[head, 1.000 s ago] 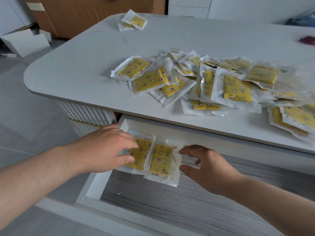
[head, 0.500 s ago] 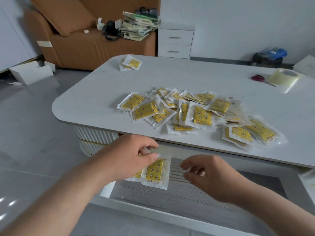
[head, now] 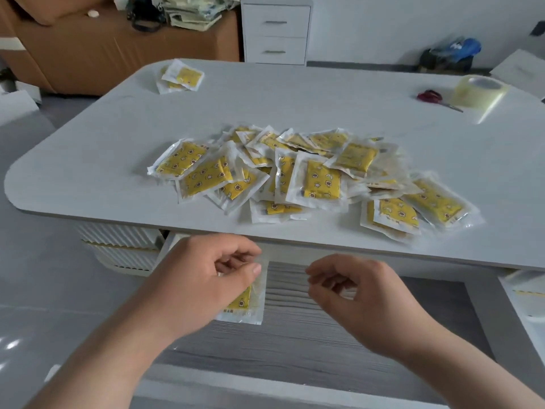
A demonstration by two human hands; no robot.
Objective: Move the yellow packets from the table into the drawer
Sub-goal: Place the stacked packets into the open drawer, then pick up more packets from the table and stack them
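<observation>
A heap of several yellow packets (head: pixel 309 175) in clear wrappers lies on the white table (head: pixel 118 137) near its front edge. A small stack of the same packets (head: pixel 181 76) sits at the far left corner. Below the table edge the drawer (head: pixel 295 349) is pulled out, showing its grey wood-grain bottom. A yellow packet (head: pixel 250 302) lies in its back left corner, mostly hidden by my left hand (head: pixel 206 278). That hand hovers over it with loosely curled fingers and holds nothing. My right hand (head: pixel 362 296) hangs over the drawer's middle, loosely curled and empty too.
A roll of clear tape (head: pixel 480 90) and red scissors (head: pixel 432 97) lie at the table's far right. Behind the table stand a white drawer cabinet (head: pixel 275 33) and a brown sofa (head: pixel 88 48) stacked with papers. Grey floor lies to the left.
Both hands have come off the packets laid in the drawer and lifted toward the table edge. The view has tilted up to take in the whole table.
</observation>
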